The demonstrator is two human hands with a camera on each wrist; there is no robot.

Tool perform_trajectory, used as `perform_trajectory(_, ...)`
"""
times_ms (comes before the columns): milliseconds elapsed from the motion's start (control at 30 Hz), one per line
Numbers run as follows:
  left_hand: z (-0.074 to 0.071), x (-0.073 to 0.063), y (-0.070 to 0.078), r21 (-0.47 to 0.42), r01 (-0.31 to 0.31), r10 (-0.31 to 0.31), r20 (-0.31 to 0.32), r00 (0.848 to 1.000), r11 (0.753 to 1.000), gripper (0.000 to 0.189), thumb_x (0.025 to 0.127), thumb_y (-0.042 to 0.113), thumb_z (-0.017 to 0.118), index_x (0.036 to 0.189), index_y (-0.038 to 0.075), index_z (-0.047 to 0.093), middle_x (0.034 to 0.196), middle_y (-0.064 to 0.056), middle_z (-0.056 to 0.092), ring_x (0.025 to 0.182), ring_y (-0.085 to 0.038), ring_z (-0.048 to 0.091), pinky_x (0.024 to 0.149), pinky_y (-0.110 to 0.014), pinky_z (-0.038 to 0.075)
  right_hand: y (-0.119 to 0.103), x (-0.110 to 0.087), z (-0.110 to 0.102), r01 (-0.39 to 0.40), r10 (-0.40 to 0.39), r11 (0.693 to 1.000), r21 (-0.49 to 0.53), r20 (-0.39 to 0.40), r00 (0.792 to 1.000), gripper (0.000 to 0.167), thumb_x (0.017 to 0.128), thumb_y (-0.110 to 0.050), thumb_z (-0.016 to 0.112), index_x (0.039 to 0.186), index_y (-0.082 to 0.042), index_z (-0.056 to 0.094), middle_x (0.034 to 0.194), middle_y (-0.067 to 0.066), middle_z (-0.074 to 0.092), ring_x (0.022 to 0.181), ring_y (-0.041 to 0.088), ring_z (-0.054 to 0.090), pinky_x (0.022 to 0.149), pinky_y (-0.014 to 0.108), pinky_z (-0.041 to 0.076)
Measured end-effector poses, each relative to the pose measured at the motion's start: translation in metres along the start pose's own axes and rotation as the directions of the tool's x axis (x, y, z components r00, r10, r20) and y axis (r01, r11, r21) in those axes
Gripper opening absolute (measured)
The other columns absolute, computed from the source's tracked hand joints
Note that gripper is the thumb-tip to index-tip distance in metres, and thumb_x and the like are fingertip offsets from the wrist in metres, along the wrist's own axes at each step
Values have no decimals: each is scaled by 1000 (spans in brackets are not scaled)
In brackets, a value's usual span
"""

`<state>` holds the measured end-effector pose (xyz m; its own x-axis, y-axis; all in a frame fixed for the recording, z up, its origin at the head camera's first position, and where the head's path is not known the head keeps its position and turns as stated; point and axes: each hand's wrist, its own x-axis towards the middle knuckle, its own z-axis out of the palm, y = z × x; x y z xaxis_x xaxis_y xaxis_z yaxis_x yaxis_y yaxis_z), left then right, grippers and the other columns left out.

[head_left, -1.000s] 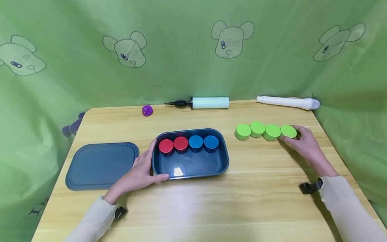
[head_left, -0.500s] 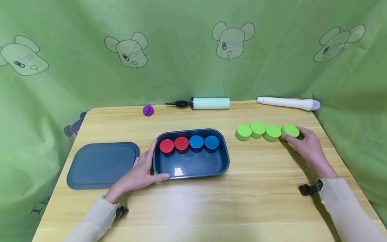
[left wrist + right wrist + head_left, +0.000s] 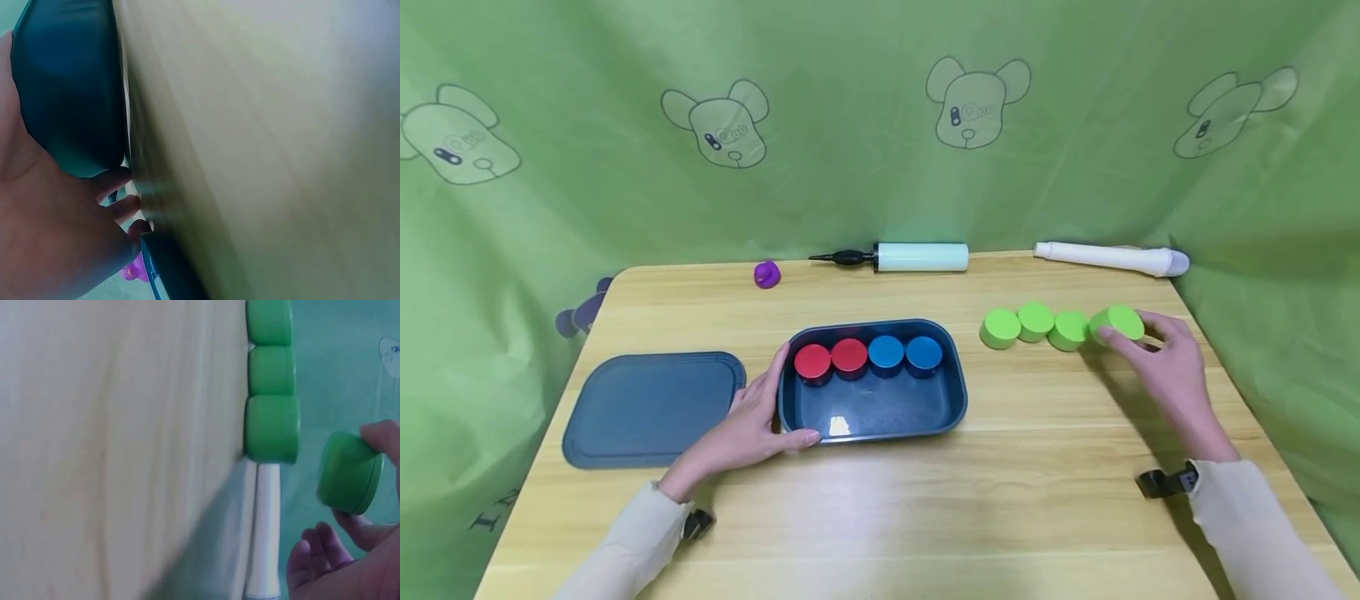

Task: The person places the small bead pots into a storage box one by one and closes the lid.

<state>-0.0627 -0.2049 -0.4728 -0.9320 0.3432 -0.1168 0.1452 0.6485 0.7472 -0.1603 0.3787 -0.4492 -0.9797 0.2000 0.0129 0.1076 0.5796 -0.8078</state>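
"What does the head view hide?"
"The left hand [image 3: 741, 431] covers part of the blue box's [image 3: 887, 408] 9 o'clock end, and the right thumb [image 3: 1116, 339] masks some of the held green cylinder's [image 3: 1122, 318] 6 o'clock side."
"Cropped?"
"The table [image 3: 925, 533] at 6 o'clock, the left sleeve [image 3: 621, 542] between 7 and 8, the right sleeve [image 3: 1262, 521] at 4. Letters on the mascot prints [image 3: 967, 104] are too small to read."
"Left wrist?"
"The table blurs at 2 o'clock, the box runs off at 11, and the purple toy [image 3: 135, 269] at 7 is mostly behind the hand."
"Right wrist?"
"An end cylinder [image 3: 270, 322] is cropped at 1, the white tube [image 3: 265, 537] at 5, the right hand [image 3: 356, 569] at 4."
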Motion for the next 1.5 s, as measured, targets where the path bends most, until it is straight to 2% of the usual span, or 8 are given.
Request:
perform_trajectory(167,-1,-1,0,-30,-10,10,4,1000,999,133,89,57,87,176,29,-9,179,-17,18,163,-46,16,120,-77,7,-18,-11,6,80,-80,996,24,-8,997,65,101,-38,82,148,1,63,135,-5,50,123,10,49,91,6,45)
perform_trajectory(367,-1,1,0,-1,-14,14,-4,1000,1000,135,88,61,88,176,28,-9,179,-15,21,162,-44,19,121,-77,10,-44,-32,21,145,-147,989,31,41,988,60,101,-30,83,147,2,63,136,2,53,121,12,51,91,6,46)
perform_trajectory(500,-1,2,1,30,-10,11,-15,1000,999,138,85,65,88,177,27,-8,178,-16,24,161,-45,23,121,-77,12,-62,-44,31,210,-211,977,25,75,975,54,100,-25,85,144,0,67,136,4,55,121,11,52,94,8,46)
perform_trajectory(767,-1,3,6,56,0,2,-22,1000,998,143,82,67,90,177,22,-7,177,-19,26,160,-45,26,122,-74,16,-94,-62,57,340,-342,940,40,171,924,52,95,-17,89,140,-1,70,135,11,59,118,12,52,92,13,49)
perform_trajectory(1067,-1,5,12,50,-9,11,-47,999,999,144,81,69,89,177,20,-7,178,-19,23,160,-46,25,118,-80,16,-126,-76,106,414,-421,906,88,282,862,48,91,-22,93,132,-8,74,129,6,63,115,18,56,92,32,58)
perform_trajectory(1267,-2,5,13,47,3,-1,-32,999,999,146,79,71,89,176,23,-9,178,-19,23,160,-45,26,117,-81,18,-137,-88,139,442,-457,888,126,346,819,49,87,-26,97,129,-10,76,129,4,63,110,18,60,89,40,60)
perform_trajectory(1500,-6,6,15,72,29,-30,4,1000,997,147,81,70,89,175,20,-12,179,-18,19,162,-44,23,119,-81,14,-148,-98,170,453,-447,887,92,421,789,54,87,-35,97,132,-13,77,120,3,62,101,20,58,82,37,54)
